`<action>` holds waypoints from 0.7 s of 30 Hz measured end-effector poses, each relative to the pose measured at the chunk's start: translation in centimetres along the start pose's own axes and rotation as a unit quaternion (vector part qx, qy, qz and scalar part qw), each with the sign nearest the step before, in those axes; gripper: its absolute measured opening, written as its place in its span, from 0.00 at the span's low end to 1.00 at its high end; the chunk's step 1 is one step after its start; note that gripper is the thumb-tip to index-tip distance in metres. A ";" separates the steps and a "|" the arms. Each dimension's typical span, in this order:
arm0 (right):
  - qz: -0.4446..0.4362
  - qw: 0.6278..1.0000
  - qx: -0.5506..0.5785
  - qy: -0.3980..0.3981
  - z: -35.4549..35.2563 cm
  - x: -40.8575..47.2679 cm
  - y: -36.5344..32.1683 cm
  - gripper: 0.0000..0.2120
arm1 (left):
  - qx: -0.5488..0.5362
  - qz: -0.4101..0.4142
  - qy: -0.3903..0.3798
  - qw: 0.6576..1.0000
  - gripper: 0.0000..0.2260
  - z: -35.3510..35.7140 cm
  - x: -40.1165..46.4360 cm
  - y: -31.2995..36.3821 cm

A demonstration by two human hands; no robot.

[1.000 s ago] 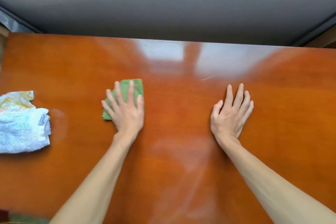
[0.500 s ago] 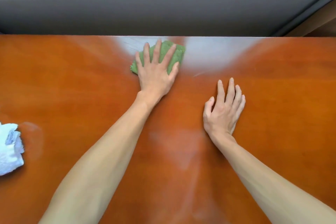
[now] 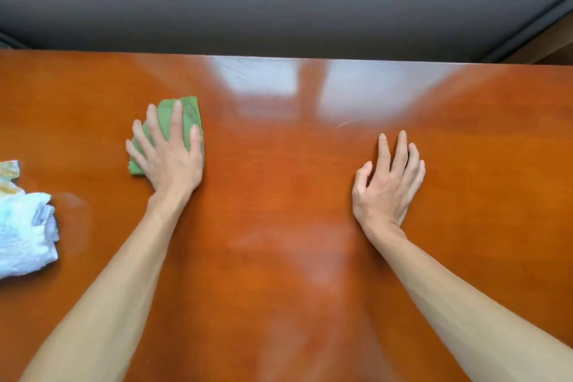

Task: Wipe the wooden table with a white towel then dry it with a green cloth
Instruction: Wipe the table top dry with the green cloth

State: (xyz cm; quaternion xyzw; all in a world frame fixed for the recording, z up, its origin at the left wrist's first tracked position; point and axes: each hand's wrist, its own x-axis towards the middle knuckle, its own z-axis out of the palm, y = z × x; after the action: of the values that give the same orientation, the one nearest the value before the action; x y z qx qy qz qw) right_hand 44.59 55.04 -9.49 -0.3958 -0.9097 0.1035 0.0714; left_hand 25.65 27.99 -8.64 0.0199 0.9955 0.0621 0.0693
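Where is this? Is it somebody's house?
Probably a room in a home, though I can't be sure. There's a shiny wooden table, a plain grey wall behind it, and a white towel and green cloth for cleaning.

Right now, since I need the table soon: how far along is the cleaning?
The wet wipe looks finished: the white towel lies bunched and untouched at the table's left edge. Drying is in hand: the left hand presses flat on the green cloth, while the right hand rests on bare wood. Hazy patches near the front middle suggest that area may still need a pass.
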 end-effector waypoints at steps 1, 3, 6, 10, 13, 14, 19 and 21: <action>-0.001 1.000 -0.001 -0.004 0.0 0.0 0.0 0.26 | -0.006 -0.009 -0.003 1.000 0.25 0.3 -1.3 0.4; -0.001 1.000 -0.002 -0.011 -0.1 0.0 -0.1 0.26 | -0.013 -0.017 -0.009 1.000 0.25 1.0 -4.0 2.1; -0.001 1.000 0.000 -0.017 -0.1 0.1 -0.1 0.27 | -0.016 -0.005 -0.003 1.000 0.25 2.2 -8.2 5.9; -0.005 0.999 0.005 -0.031 0.0 0.0 -0.1 0.27 | -0.009 0.027 0.000 1.000 0.25 3.8 -13.1 12.1; -0.022 0.993 0.098 -0.058 -0.7 0.1 0.7 0.26 | 0.000 0.068 -0.010 0.998 0.25 4.8 -15.2 16.4; -0.032 0.984 0.161 -0.074 -1.2 0.2 1.5 0.26 | 0.005 0.091 -0.016 0.996 0.25 4.9 -15.3 17.8; -0.090 0.972 0.213 -0.038 -5.1 3.1 12.4 0.25 | 0.016 0.184 -0.031 0.982 0.26 4.4 -8.4 21.9; -0.056 0.989 0.134 -0.025 -6.5 5.2 18.5 0.25 | 0.003 0.147 -0.039 0.988 0.26 3.6 -4.2 23.2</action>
State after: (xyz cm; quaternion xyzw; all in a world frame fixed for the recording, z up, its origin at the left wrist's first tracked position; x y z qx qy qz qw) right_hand 55.54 72.02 -7.45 -0.3280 -0.9099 0.2301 0.1072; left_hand 30.97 51.20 -8.66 0.1689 0.9784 0.0680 0.0980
